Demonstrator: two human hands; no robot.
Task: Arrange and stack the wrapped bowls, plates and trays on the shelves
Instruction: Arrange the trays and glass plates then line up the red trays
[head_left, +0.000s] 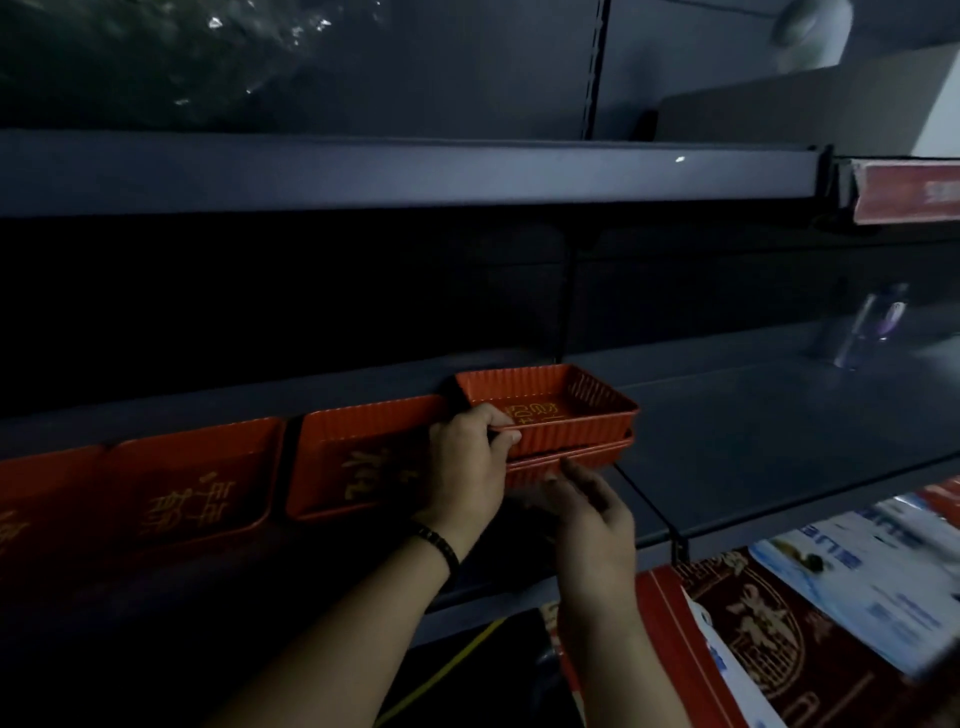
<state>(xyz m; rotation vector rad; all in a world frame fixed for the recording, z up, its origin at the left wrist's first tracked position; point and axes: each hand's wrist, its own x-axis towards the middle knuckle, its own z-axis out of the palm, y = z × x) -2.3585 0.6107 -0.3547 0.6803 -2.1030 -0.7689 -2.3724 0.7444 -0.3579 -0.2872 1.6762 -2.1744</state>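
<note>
Left hand (467, 462) fingers pinching top red tray (550, 408) rim, long axis along shelf (753, 410), right hand (592, 514) fingers spread, free

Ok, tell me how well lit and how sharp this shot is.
Head view: dim overall, with the space under the upper shelf nearly black; the red tray in the left hand reads clearly; the right edge, including the red price strip, is smeared by blur, and straight shelf lines bow from the wide lens.
</note>
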